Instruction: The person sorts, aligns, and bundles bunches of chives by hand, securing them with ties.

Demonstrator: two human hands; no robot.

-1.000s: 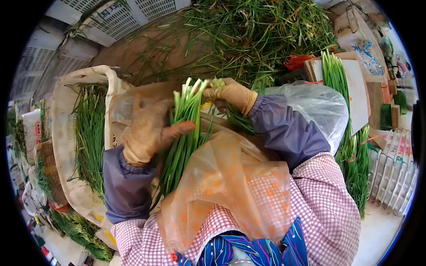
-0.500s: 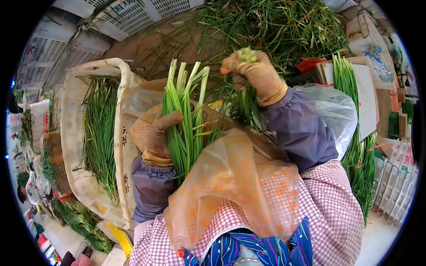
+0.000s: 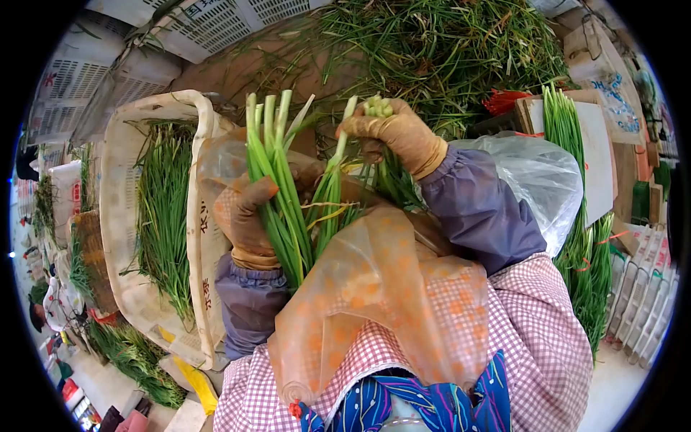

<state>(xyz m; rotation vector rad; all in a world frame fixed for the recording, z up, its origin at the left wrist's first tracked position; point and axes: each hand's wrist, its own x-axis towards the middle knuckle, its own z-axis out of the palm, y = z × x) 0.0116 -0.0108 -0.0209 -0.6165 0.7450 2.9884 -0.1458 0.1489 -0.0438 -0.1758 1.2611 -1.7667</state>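
Note:
My left hand (image 3: 253, 216), in a stained brown glove, is closed round a loose bunch of garlic chives (image 3: 282, 187). Their pale cut ends point away from me and the leaves run down over my plastic-covered lap. In my gloved right hand (image 3: 399, 135) is a second, tighter bundle of garlic chives (image 3: 396, 180), pale ends up and leaves hanging below the fist. Thumb and forefinger of that hand are at a single stalk (image 3: 348, 119) that leans out from the left bunch. A few yellowed leaves (image 3: 327, 214) stick out between the two hands.
A cream plastic crate (image 3: 201, 288) with long chives stands at my left. A heap of loose trimmings (image 3: 446, 50) lies ahead. To my right are a clear plastic bag (image 3: 536, 180), tied chive bundles (image 3: 586, 288) and a board (image 3: 597, 158). Slatted crates (image 3: 216, 29) line the back left.
My right hand has come down and left to a stalk of the left bunch. The left bunch has fanned apart, its main stems leaning further left.

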